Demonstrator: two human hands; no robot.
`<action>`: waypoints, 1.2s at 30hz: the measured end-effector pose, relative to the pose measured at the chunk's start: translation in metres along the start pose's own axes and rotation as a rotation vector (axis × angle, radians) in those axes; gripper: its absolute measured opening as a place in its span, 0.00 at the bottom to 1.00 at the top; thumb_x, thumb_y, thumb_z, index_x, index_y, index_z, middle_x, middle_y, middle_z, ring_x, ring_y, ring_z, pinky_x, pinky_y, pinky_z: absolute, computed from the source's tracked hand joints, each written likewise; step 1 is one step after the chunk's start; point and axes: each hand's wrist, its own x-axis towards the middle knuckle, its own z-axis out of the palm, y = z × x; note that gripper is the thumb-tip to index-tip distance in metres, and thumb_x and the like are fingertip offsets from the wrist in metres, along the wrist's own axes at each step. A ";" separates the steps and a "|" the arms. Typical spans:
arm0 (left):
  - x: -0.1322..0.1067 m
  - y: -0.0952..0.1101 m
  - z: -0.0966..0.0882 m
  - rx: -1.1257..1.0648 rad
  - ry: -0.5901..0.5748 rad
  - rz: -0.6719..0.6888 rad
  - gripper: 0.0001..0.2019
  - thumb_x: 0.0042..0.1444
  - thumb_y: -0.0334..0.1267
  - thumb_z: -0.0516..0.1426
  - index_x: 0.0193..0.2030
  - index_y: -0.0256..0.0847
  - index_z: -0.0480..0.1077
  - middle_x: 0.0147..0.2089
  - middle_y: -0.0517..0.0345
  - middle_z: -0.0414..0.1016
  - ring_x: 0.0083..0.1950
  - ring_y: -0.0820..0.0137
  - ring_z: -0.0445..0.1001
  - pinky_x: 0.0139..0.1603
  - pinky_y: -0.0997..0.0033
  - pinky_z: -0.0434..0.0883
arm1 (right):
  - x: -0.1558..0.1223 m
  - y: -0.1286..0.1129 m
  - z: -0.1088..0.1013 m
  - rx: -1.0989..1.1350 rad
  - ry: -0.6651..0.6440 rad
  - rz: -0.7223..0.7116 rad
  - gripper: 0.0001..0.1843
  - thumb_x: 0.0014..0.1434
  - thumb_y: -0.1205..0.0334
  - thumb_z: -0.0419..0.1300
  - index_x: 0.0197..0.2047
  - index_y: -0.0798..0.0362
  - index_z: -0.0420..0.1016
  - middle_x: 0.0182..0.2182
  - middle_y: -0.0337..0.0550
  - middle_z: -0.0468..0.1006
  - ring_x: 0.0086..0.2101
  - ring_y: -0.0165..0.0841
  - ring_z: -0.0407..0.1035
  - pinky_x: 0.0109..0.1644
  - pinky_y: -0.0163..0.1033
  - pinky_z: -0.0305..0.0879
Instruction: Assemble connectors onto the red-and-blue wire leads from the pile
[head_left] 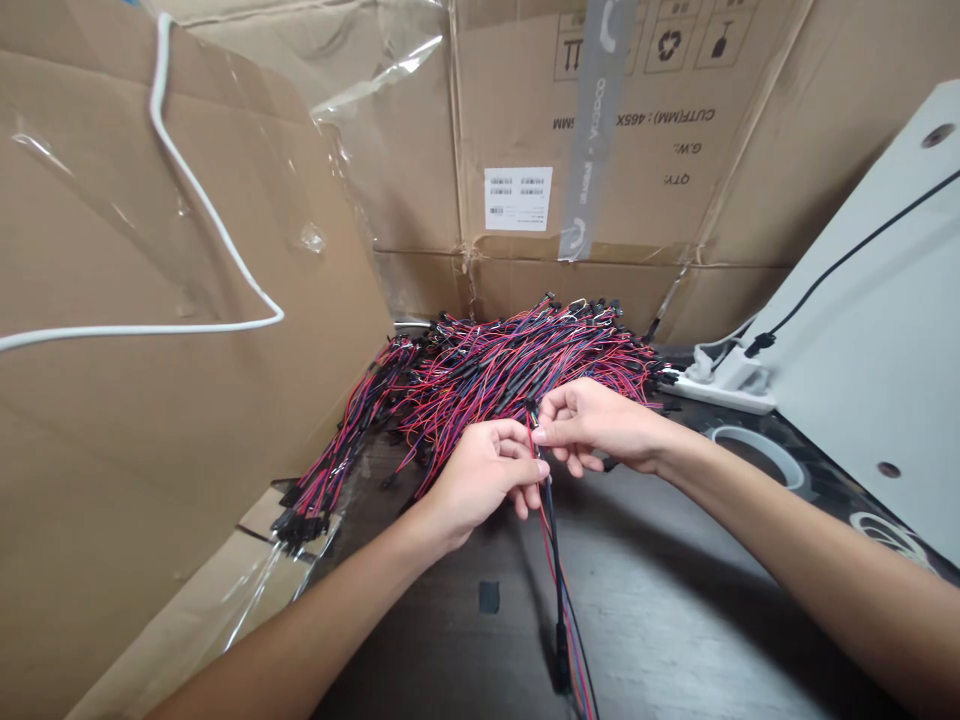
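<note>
A wire harness (556, 560) of red, black and blue strands hangs from my fingers toward the front of the table. My left hand (499, 468) pinches it near its upper end, thumb against the fingers. Just above and to the right, my right hand (589, 425) has thumb and forefinger closed on the harness's top end, where a small dark connector partly shows. The fingertips hide the exact grip. Lower on the harness sits a thick black sleeve (561, 655). Right behind both hands lies a big heap of similar wire harnesses (480, 375).
Left of the heap lies a separate bundle of harnesses (337, 450). A white power strip (724, 390) and a tape roll (761, 455) are at the right. Cardboard boxes (420, 130) wall the back and left, a white panel (877, 300) the right. A dark square (489, 597) marks the tabletop.
</note>
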 end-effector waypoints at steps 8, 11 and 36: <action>0.000 0.002 0.001 -0.024 -0.013 -0.006 0.08 0.43 0.32 0.60 0.30 0.34 0.65 0.26 0.57 0.74 0.16 0.76 0.69 0.13 0.80 0.65 | -0.001 -0.002 -0.004 0.015 -0.048 -0.032 0.09 0.45 0.66 0.64 0.23 0.57 0.66 0.16 0.38 0.74 0.18 0.24 0.68 0.16 0.24 0.60; 0.000 0.003 0.000 -0.008 0.002 0.010 0.08 0.42 0.32 0.61 0.28 0.34 0.66 0.21 0.61 0.70 0.16 0.76 0.68 0.14 0.80 0.65 | -0.002 -0.002 -0.007 0.056 -0.058 -0.026 0.08 0.43 0.68 0.64 0.24 0.57 0.66 0.18 0.39 0.76 0.19 0.26 0.70 0.21 0.27 0.66; 0.006 0.005 -0.014 -0.230 0.047 0.003 0.07 0.44 0.30 0.62 0.29 0.32 0.68 0.25 0.56 0.71 0.23 0.77 0.68 0.18 0.81 0.64 | -0.004 -0.004 -0.008 -0.026 -0.181 -0.019 0.08 0.48 0.67 0.63 0.32 0.56 0.67 0.17 0.33 0.71 0.18 0.24 0.67 0.18 0.25 0.61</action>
